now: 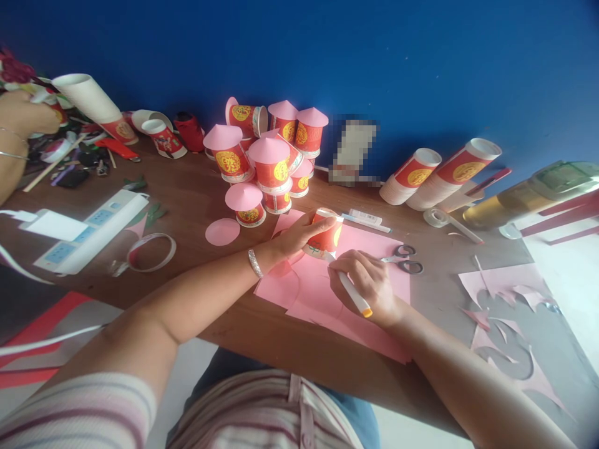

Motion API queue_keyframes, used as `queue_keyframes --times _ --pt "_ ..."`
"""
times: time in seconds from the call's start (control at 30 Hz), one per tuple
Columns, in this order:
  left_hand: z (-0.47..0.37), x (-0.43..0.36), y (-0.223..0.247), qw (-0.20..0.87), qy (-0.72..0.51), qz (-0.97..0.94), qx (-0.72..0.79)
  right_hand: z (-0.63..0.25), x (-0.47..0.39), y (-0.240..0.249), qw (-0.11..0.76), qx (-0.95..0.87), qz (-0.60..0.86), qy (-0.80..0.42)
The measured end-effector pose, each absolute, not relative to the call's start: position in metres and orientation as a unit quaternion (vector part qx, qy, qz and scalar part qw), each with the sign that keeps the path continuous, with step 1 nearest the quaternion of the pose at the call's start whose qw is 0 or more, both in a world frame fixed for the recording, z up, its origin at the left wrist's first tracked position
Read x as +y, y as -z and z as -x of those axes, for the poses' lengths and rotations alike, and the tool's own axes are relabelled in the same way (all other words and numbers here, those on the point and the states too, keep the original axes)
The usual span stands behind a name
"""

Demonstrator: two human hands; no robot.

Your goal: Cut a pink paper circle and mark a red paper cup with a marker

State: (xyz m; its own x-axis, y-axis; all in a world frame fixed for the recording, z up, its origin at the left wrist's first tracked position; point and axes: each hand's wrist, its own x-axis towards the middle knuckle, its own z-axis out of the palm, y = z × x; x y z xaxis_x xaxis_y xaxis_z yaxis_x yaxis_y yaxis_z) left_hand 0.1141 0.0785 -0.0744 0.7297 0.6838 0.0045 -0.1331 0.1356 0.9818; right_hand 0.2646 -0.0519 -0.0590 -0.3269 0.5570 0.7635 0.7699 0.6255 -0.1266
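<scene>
My left hand is wrapped round a red paper cup with a yellow emblem, held tilted above the pink paper sheets. In my right hand, fingers closed, is a white marker with an orange end; its tip is beside the cup's lower rim. Black-handled scissors lie on the right part of the sheets, and a pink paper disc rests on the table left of my left hand.
Several red cups with pink cone tops stand behind. Cup stacks, tape and paper scraps are at right. A power strip and another person's hand are at left.
</scene>
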Motion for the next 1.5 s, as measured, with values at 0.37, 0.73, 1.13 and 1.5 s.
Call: queue_keyframes --times 0.37,0.73,1.13,1.5 --pt "-0.116 0.0807 0.0783 0.738 -0.284 -0.57 0.221 -0.2648 -0.0536 0.0597 0.412 -0.814 0.39 0.124" --pt "-0.1153 0.0785 0.0718 0.744 -0.272 -0.582 0.187 -0.2669 -0.0526 0.0584 0.414 -0.802 0.411 0.129" --pt "-0.1151 0.0752 0.0689 0.748 -0.254 -0.582 0.191 -0.2655 -0.0519 0.0578 0.411 -0.806 0.41 0.117" --pt "-0.1146 0.0786 0.0723 0.747 -0.259 -0.581 0.196 -0.2684 -0.0533 0.057 0.413 -0.809 0.399 0.124"
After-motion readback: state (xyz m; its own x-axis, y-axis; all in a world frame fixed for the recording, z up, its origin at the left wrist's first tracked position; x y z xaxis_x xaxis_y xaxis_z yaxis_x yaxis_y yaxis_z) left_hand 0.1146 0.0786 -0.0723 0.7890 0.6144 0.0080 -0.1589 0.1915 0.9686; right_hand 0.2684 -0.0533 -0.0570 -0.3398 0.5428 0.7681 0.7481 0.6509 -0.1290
